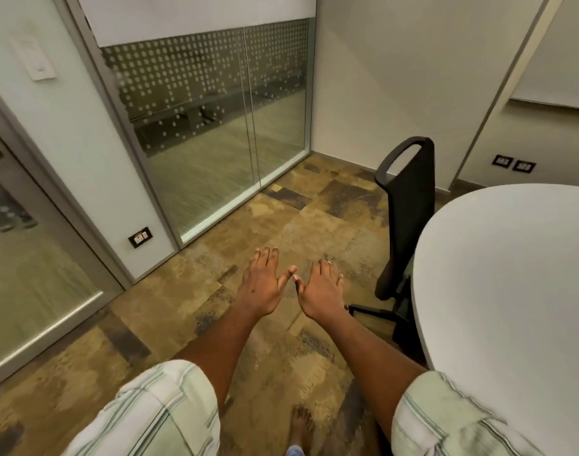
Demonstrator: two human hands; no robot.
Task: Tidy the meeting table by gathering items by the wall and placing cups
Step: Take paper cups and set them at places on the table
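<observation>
Glass fills the door [34, 258] at the far left, the thing farthest from the white table [512, 291]. A little nearer the table, a white switch [37, 57] sits high on the wall and a black socket [140, 236] sits low. Next comes a glass wall [215, 126] with rows of white dots, well apart from the table. The floor [248, 218] is brown, patchy carpet.

Over the floor, left of the table, the person holds out both arms in striped short sleeves [156, 413]. The left hand [265, 284] is flat, palm down, with straight fingers a bit spread, and it holds nothing. The right hand [321, 291], the one closer to the table, is flat the same way and holds nothing (the two thumb tips come very close, but I cannot tell if they touch). Neither hand touches the table. A bare foot [301, 426] shows low down, left of the table.

A black chair [410, 205] stands just beside the table's left edge. The table itself fills the right side, with a round edge. Two dark sockets [513, 163] sit on the wall behind the table.
</observation>
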